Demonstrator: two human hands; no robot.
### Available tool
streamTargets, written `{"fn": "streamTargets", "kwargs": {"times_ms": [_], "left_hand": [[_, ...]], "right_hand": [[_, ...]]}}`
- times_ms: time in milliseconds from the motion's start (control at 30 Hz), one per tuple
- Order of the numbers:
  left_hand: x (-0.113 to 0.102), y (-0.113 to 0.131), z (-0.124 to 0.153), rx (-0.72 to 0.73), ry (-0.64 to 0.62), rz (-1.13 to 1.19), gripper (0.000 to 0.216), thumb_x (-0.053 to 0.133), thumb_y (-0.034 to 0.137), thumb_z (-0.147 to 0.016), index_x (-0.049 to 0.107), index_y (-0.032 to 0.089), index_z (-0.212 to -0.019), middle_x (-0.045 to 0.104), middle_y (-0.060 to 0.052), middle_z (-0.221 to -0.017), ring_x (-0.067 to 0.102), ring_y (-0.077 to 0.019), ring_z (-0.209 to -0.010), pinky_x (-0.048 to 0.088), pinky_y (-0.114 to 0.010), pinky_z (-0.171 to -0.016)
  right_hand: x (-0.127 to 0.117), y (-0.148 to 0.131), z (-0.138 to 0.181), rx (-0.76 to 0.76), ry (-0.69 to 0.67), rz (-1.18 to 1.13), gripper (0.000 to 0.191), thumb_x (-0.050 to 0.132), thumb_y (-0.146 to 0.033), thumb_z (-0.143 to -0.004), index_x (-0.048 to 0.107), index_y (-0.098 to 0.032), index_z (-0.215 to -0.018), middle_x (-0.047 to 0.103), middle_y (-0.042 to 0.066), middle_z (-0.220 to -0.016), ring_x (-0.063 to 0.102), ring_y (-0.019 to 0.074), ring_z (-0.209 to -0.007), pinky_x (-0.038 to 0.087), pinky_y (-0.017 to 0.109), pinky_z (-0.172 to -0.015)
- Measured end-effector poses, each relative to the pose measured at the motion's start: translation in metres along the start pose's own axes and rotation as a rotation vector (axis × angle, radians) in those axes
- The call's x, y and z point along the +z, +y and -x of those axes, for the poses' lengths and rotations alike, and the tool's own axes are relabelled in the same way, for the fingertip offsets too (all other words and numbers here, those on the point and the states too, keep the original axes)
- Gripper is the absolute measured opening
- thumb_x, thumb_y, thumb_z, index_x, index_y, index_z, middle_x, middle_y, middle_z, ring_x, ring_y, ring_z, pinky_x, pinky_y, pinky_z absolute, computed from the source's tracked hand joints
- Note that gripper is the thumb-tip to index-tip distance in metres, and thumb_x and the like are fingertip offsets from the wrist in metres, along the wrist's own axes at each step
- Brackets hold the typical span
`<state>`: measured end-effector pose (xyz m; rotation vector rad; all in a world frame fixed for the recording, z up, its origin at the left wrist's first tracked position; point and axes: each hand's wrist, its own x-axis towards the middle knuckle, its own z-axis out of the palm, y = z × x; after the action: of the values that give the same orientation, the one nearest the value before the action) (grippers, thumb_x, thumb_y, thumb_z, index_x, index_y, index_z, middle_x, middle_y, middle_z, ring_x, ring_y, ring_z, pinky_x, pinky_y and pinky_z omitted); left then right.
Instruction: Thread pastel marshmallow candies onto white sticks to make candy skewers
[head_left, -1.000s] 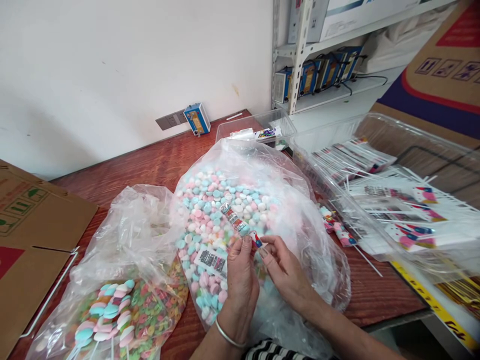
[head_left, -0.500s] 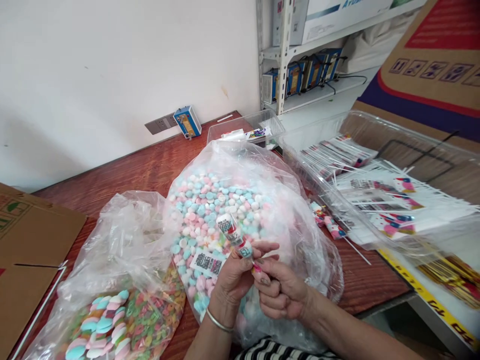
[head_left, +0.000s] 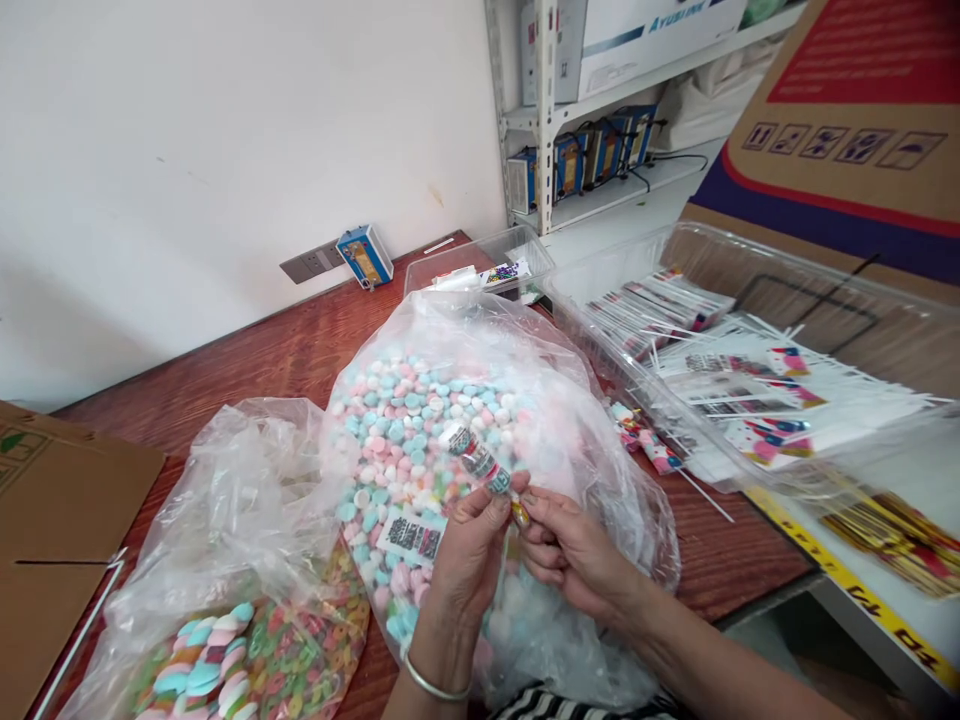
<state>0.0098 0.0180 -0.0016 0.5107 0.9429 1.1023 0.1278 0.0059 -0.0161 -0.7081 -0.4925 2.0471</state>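
Blue lettering, which I read as AYUSLINK, runs across the white box on the metal shelf. On the brown carton at the right I see a row of dark handling symbols, an umbrella among them, below a red panel whose small lines I can't read. The yellow strip carries black characters that are unclear to me.

My view centers on a slim, clear packet with dense black-and-red print too small to read. It tilts above the big plastic bag, its lower end between the two hands. The left hand, with a smooth metal bangle at its wrist, pinches that end between thumb and fingers. The right hand has thumb and forefinger pressed together at a shiny gold bit just below, its other fingers curled.

Under the crinkled film I see rounded pink, blue and white candies; a flat printed label lies near the left hand. Beside them, a second bag shows small colored rings. White sticks and printed sleeves fill the rigid clear tray.
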Motion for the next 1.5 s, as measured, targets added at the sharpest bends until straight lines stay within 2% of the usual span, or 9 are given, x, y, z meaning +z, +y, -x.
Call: {"fn": "streamTargets", "kwargs": {"times_ms": [200, 300, 400, 533, 633, 800, 900, 1233, 1500], "left_hand": [[-0.014, 0.003, -0.002, -0.206, -0.297, -0.058, 0.03, 0.088, 0.033, -0.051, 0.075, 0.013, -0.069, 0.072, -0.012, -0.082, 0.066, -0.0284, -0.087, 0.048, -0.042, -0.086], [-0.008, 0.003, 0.003, -0.131, -0.275, -0.084, 0.027, 0.089, 0.031, -0.046, 0.069, 0.017, -0.057, 0.065, -0.005, -0.068, 0.066, -0.0293, -0.088, 0.051, -0.043, -0.087], [-0.001, 0.013, 0.009, -0.023, -0.152, -0.16, 0.027, 0.09, 0.032, -0.048, 0.07, 0.018, -0.059, 0.063, -0.002, -0.066, 0.066, -0.0239, -0.081, 0.053, -0.042, -0.089], [0.002, 0.028, 0.012, 0.147, 0.042, -0.178, 0.026, 0.091, 0.029, -0.049, 0.07, 0.019, -0.061, 0.066, 0.001, -0.069, 0.066, -0.0172, -0.079, 0.054, -0.037, -0.093], [0.01, 0.015, 0.016, 0.052, 0.07, -0.158, 0.024, 0.091, 0.024, -0.05, 0.07, 0.019, -0.062, 0.069, 0.001, -0.074, 0.067, -0.0161, -0.075, 0.057, -0.035, -0.084], [0.041, -0.05, 0.023, -0.428, -0.193, -0.181, 0.023, 0.087, 0.029, -0.059, 0.075, 0.015, -0.073, 0.073, -0.012, -0.103, 0.068, -0.0271, -0.094, 0.056, -0.04, -0.084], [0.048, -0.07, 0.017, -0.459, -0.185, -0.216, 0.025, 0.086, 0.027, -0.062, 0.076, 0.014, -0.081, 0.072, -0.013, -0.109, 0.066, -0.0254, -0.101, 0.053, -0.038, -0.092], [0.03, -0.037, 0.008, -0.095, -0.076, -0.384, 0.023, 0.08, 0.034, -0.069, 0.072, 0.015, -0.081, 0.068, -0.003, -0.077, 0.055, -0.0097, -0.059, 0.043, -0.02, -0.055], [0.018, -0.005, 0.019, 0.539, -0.105, -1.449, 0.017, 0.051, 0.022, -0.091, 0.067, 0.021, -0.086, 0.062, -0.003, -0.086, 0.056, -0.0165, -0.076, 0.042, -0.027, -0.069]], "right_hand": [[-0.004, 0.005, 0.008, 0.306, -0.321, -0.212, 0.045, 0.064, -0.051, -0.081, 0.037, -0.021, -0.063, 0.025, -0.015, -0.047, 0.005, 0.0011, -0.032, 0.009, 0.016, -0.028], [0.002, 0.005, 0.014, 0.302, -0.411, -0.157, 0.042, 0.061, -0.053, -0.083, 0.037, -0.022, -0.065, 0.027, -0.014, -0.047, 0.012, 0.0022, -0.032, 0.017, 0.016, -0.032], [-0.001, -0.011, 0.032, -0.122, -0.207, 0.326, 0.031, 0.054, -0.049, -0.088, 0.051, -0.021, -0.074, 0.047, -0.007, -0.058, 0.043, 0.0079, -0.045, 0.037, 0.022, -0.047], [-0.04, -0.041, 0.081, -0.617, 0.402, 1.25, 0.019, 0.046, -0.027, -0.095, 0.064, -0.021, -0.096, 0.067, 0.004, -0.093, 0.06, 0.0181, -0.091, 0.044, 0.03, -0.081], [-0.082, -0.047, 0.107, -0.474, 0.843, 1.708, 0.019, 0.046, -0.022, -0.096, 0.065, -0.02, -0.1, 0.069, 0.005, -0.097, 0.062, 0.0184, -0.092, 0.043, 0.028, -0.081], [-0.114, -0.027, 0.101, -0.358, 0.925, 1.876, 0.013, 0.054, -0.016, -0.09, 0.066, -0.017, -0.083, 0.067, 0.01, -0.087, 0.059, 0.0235, -0.086, 0.037, 0.033, -0.076], [-0.116, -0.02, 0.097, -0.376, 0.942, 1.881, 0.02, 0.049, -0.013, -0.091, 0.063, -0.016, -0.078, 0.067, 0.011, -0.082, 0.059, 0.0226, -0.082, 0.035, 0.033, -0.074], [-0.127, -0.026, 0.116, -0.591, 0.985, 1.654, 0.024, 0.037, -0.026, -0.1, 0.059, -0.018, -0.096, 0.071, 0.006, -0.083, 0.066, 0.0173, -0.072, 0.046, 0.027, -0.069], [-0.097, -0.029, 0.114, -0.972, 1.126, 1.659, 0.007, 0.051, -0.023, -0.096, 0.056, -0.021, -0.093, 0.069, 0.002, -0.08, 0.064, 0.0146, -0.064, 0.045, 0.025, -0.061]]}}
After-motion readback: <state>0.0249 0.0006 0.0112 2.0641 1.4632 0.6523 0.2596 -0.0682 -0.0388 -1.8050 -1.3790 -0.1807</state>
